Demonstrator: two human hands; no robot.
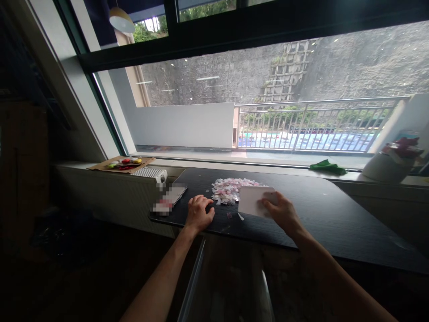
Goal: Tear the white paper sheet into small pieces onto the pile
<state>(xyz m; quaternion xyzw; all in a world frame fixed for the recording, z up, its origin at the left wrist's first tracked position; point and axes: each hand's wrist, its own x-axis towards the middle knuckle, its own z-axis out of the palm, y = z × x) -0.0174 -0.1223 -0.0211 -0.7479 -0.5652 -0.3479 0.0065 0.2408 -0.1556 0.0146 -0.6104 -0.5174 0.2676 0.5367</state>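
A loose heap of small white and pinkish scraps point(228, 190) lies on the dark table point(308, 210). My right hand point(280, 212) grips a flat white rectangular card point(253, 200) by its right side, thumb across its face. The card stands tilted up at the heap's right front side and hides part of it. My left hand point(200, 213) rests near the table's front edge, left of the heap, fingers loosely bent and thumb apart, with nothing visible in it. Between the hands lie a small pinkish piece point(229, 215) and a thin white sliver point(240, 217).
A partly blurred flat object point(172, 197) sits at the table's left end. Beyond it are a radiator point(110, 192) and a brown board point(100, 164) with colourful items. On the sill lie a green cloth point(326, 167) and a pale pot point(385, 165). Clear-edged panels show below the table.
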